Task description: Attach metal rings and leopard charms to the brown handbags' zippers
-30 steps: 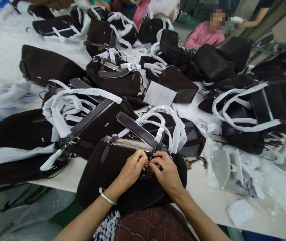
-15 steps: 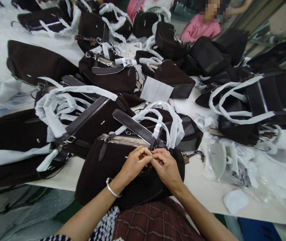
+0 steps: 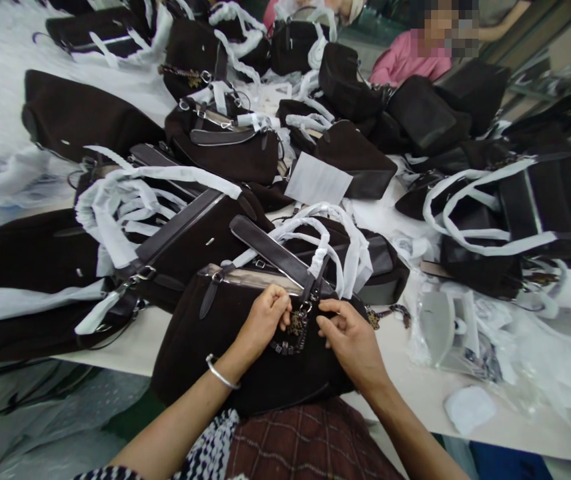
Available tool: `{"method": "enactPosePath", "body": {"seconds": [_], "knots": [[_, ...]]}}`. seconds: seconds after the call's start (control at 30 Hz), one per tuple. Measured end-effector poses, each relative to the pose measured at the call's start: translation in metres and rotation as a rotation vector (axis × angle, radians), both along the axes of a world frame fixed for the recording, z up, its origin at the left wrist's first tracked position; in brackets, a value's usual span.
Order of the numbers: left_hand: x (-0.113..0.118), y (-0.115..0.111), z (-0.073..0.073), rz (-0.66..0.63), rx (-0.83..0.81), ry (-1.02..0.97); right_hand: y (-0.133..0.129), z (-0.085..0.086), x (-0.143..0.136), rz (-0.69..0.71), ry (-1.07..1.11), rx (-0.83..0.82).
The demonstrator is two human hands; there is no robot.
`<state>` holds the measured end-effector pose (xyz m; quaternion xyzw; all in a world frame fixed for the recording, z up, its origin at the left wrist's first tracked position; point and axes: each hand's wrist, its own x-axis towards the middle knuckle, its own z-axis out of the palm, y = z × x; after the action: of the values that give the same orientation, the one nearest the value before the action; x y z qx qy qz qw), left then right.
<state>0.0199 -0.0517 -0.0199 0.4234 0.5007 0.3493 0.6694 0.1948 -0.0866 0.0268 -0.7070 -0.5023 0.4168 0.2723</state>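
A dark brown handbag [image 3: 190, 353] lies in front of me, its white-wrapped handles [image 3: 350, 260] standing up behind my hands. A chain charm [image 3: 290, 343] hangs on its front from a metal ring near the strap. My left hand [image 3: 269, 317] is curled closed at the charm's left side; whether its fingers pinch part of the charm is too small to tell. To the right of the ring is my right hand [image 3: 348, 333], thumb and forefinger apart, holding nothing.
Several more dark handbags [image 3: 225, 153] crowd the table [image 3: 405, 387]. A white sheet [image 3: 318, 179] rests on them. Plastic packaging and a tray [image 3: 438, 320] are to the right. Across the table sits a person in a pink top [image 3: 405, 59].
My hands have moved apart from their shared pinch, the right one to the right with its fingers parting. The charm and ring between them now show. The view has shifted slightly.
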Motion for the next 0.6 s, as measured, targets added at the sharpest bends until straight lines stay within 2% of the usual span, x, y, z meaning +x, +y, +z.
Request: {"method": "enactPosePath", "body": {"seconds": [0.1,0.2,0.33,0.47,0.6], "knots": [[0.005,-0.001,0.003,-0.075,0.229,0.346,0.002,0.002,-0.001,0.039,-0.052,-0.066],[0.009,0.000,0.005,-0.228,0.452,0.608,0.006,0.000,-0.004,0.102,-0.058,-0.062],[0.012,0.003,0.004,-0.436,0.533,0.865,0.009,-0.008,-0.005,0.110,-0.052,-0.002],[0.013,0.006,0.006,-0.505,0.541,0.983,0.005,-0.017,-0.007,0.103,-0.044,0.067],[0.012,0.007,0.011,-0.467,0.531,0.910,0.004,-0.020,-0.008,0.157,-0.099,0.160]]}}
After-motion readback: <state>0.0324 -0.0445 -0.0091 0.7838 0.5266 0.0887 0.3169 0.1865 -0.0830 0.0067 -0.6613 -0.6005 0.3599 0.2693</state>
